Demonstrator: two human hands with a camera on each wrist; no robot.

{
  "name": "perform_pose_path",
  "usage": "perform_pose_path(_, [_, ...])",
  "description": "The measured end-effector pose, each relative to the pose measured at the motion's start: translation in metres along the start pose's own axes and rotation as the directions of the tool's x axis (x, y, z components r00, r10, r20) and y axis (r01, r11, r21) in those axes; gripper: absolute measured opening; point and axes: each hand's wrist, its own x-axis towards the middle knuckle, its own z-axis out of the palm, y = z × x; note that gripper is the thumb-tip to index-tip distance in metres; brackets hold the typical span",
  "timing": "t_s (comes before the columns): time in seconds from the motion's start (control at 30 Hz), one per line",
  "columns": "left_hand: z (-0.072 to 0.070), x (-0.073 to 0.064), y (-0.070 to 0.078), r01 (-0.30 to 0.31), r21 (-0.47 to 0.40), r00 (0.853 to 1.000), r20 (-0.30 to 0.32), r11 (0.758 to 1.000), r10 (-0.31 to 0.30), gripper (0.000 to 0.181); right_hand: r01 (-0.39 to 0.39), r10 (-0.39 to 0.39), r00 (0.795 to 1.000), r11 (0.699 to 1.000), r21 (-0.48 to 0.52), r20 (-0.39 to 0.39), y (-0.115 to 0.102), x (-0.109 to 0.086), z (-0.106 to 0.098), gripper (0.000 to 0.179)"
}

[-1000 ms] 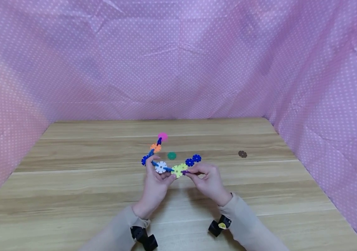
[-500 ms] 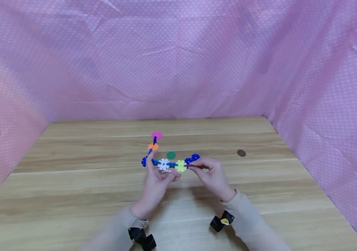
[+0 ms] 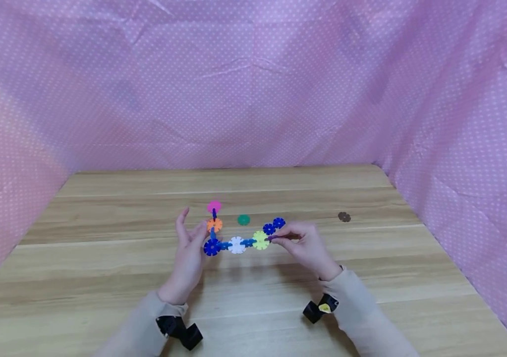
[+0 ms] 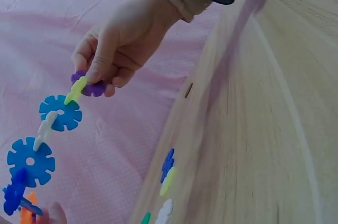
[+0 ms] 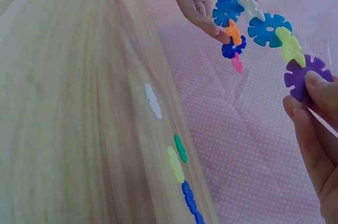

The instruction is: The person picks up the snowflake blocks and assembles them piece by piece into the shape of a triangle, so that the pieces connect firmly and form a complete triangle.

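A chain of slotted plastic flower discs hangs above the table between both hands. It runs from a pink disc (image 3: 214,206) through an orange disc (image 3: 214,225), a dark blue disc (image 3: 211,247), a white disc (image 3: 237,245) and a yellow-green disc (image 3: 260,240), with blue discs linking them. At its right end, thumb and fingers of my right hand (image 3: 304,248) pinch a purple disc (image 5: 297,78). My left hand (image 3: 188,263) is beside the chain's left end, its fingers extended close to the orange and dark blue discs; whether they touch is unclear.
Loose discs lie on the wooden table (image 3: 115,277): a green disc (image 3: 244,219), dark blue discs (image 3: 278,223), and a brown disc (image 3: 344,217) farther right. A white disc (image 5: 152,101) and a yellow-green disc (image 5: 175,165) show in the right wrist view. Pink dotted cloth (image 3: 253,99) surrounds the table.
My left hand has moved left from under the chain's middle to its left end. The chain has turned and straightened, its pink end swinging left. My right hand keeps pinching the purple disc.
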Motion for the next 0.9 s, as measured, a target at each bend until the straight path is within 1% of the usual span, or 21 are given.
perform_pose_path(0.1, [-0.001, 0.004, -0.003, 0.046, -0.015, 0.999, -0.005, 0.999, -0.046, 0.059, -0.042, 0.042, 0.998, 0.999, 0.001, 0.040, 0.001, -0.001, 0.002, 0.010])
perform_pose_path(0.17, [-0.002, 0.006, -0.006, 0.082, -0.026, 0.997, -0.011, 0.996, -0.082, 0.059, -0.072, 0.071, 0.993, 0.997, 0.010, 0.091, 0.000, -0.002, 0.003, 0.009])
perform_pose_path(0.23, [-0.003, 0.008, -0.010, 0.108, -0.050, 0.994, -0.029, 0.993, -0.110, 0.059, -0.110, 0.105, 0.981, 0.994, 0.018, 0.161, 0.000, -0.002, 0.003, 0.008])
perform_pose_path(0.3, [-0.005, 0.011, -0.014, 0.124, -0.054, 0.991, -0.038, 0.991, -0.126, 0.055, -0.143, 0.133, 0.962, 0.989, 0.023, 0.236, 0.000, -0.003, 0.003, 0.007])
perform_pose_path(0.4, [-0.007, 0.015, -0.019, 0.134, -0.014, 0.991, -0.028, 0.991, -0.134, 0.046, -0.182, 0.172, 0.929, 0.983, -0.001, 0.328, 0.002, -0.004, 0.000, 0.006])
perform_pose_path(0.47, [-0.008, 0.017, -0.023, 0.131, 0.036, 0.991, -0.013, 0.991, -0.131, 0.039, -0.184, 0.183, 0.909, 0.982, -0.035, 0.373, 0.003, -0.006, -0.002, 0.007])
perform_pose_path(0.53, [-0.010, 0.019, -0.026, 0.128, 0.092, 0.992, 0.003, 0.987, -0.129, 0.034, -0.193, 0.205, 0.893, 0.979, -0.071, 0.401, 0.006, -0.007, -0.004, 0.007])
perform_pose_path(0.6, [-0.012, 0.021, -0.028, 0.131, 0.135, 0.991, 0.015, 0.982, -0.134, 0.031, -0.197, 0.224, 0.881, 0.975, -0.106, 0.417, 0.010, -0.008, -0.007, 0.007])
perform_pose_path(0.7, [-0.013, 0.023, -0.031, 0.122, 0.159, 0.990, 0.050, 0.980, -0.131, 0.032, -0.225, 0.258, 0.863, 0.966, -0.126, 0.434, 0.015, -0.010, -0.011, 0.007])
perform_pose_path(0.83, [-0.014, 0.024, -0.035, 0.112, 0.166, 0.988, 0.091, 0.980, -0.128, 0.031, -0.237, 0.264, 0.836, 0.964, -0.117, 0.480, 0.020, -0.013, -0.016, 0.006])
perform_pose_path(0.9, [-0.013, 0.025, -0.037, 0.112, 0.170, 0.987, 0.099, 0.979, -0.130, 0.029, -0.236, 0.260, 0.823, 0.965, -0.113, 0.505, 0.023, -0.015, -0.018, 0.007])
